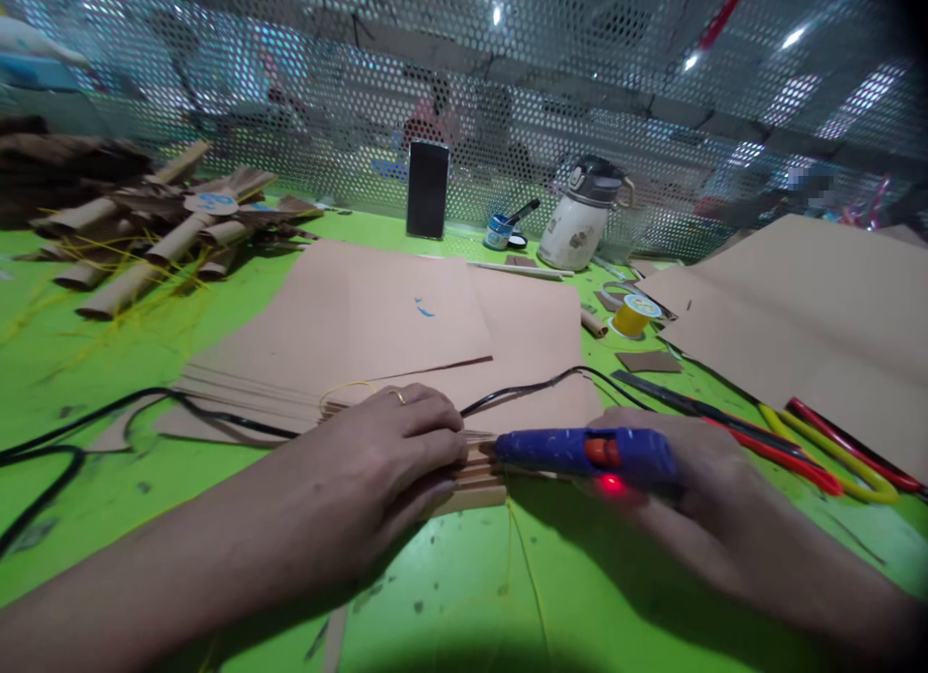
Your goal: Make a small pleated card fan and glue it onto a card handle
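My right hand (714,489) is wrapped around a blue hot glue gun (543,451) with a glowing red light on its side. The gun's nozzle points left and meets the end of a stack of brown folded strips (478,496); whether glue is coming out cannot be seen. Over that stack lies my left hand (388,451), its fingers curled down on it, and a ring shows on one finger. Yellow thread (523,547) trails from the strips towards me. Just behind my hands, large brown sheets (406,315) lie spread in layers.
A black cord (239,420) crosses the table. Brown rolled tubes (174,238) are heaped at left. Behind stand a phone (427,191), a small blue jar (498,231) and a white bottle (576,223). To the right are a yellow thread spool (633,318), a cutter (725,426) and scissors (833,451).
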A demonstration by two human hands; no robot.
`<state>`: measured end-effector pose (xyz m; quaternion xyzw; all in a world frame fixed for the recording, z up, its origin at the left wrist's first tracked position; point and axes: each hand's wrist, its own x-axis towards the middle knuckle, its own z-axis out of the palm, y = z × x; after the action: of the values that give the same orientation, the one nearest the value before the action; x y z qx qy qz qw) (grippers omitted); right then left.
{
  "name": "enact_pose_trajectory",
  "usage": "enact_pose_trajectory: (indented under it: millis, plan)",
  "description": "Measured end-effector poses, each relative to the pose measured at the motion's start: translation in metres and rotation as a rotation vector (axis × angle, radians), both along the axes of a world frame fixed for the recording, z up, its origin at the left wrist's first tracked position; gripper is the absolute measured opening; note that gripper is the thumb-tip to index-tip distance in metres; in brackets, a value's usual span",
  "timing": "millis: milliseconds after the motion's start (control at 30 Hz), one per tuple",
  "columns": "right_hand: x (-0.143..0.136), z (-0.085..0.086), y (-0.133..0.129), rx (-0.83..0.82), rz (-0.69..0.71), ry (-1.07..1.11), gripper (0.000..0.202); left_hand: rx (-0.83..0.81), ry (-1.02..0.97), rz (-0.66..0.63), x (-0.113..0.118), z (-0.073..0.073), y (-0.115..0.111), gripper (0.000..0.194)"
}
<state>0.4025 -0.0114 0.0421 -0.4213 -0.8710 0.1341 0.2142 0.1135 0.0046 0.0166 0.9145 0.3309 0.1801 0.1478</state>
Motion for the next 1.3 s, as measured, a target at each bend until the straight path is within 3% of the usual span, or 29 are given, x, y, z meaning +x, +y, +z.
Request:
enact_pose_trajectory:
  millis: [833, 1033, 1300]
  plan:
    - [0.0014, -0.0035, -0.0009, 0.008, -0.052, 0.010, 0.014, 0.005, 0.002, -0.004, -0.0009, -0.0004, 0.0012, 0.029]
    - [0.0040, -0.0005, -0.0017, 0.087, -0.017, -0.046, 0.017, -0.008, 0.009, -0.005, -0.0016, -0.0007, 0.0006, 0.028]
    - [-0.0026, -0.0024, -0.0016, 0.069, 0.027, 0.030, 0.015, -0.009, 0.008, -0.011, -0.0014, -0.0019, 0.0009, 0.027]
